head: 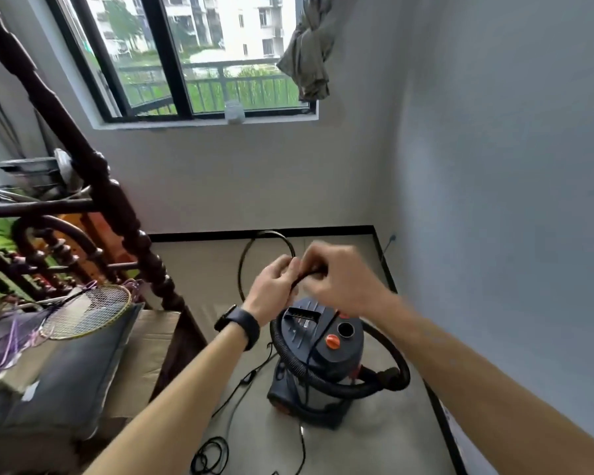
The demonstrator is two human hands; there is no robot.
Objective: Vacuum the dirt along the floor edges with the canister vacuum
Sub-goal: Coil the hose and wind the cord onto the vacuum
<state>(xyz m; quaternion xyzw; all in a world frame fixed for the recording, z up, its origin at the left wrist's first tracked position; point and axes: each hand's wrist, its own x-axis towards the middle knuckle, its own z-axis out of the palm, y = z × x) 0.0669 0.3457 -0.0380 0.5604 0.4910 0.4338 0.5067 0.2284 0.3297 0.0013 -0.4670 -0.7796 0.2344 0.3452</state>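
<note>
Beige floor (206, 269) by the right wall (494, 166) is carrying the canister vacuum (319, 354), probably heavy and rigid; its top handle (300, 313) is offering the firmest hold. Left hand (271, 286) and right hand (340, 275) are pinching the limp cord (242, 258) above it.

Beige floor (374, 440), canister vacuum (318, 358), coiled cable (210, 455)

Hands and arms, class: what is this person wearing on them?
No sleeves or gloves are in view. The left hand has a black watch at its wrist. The right hand shows nothing worn, though it is blurred.
</note>
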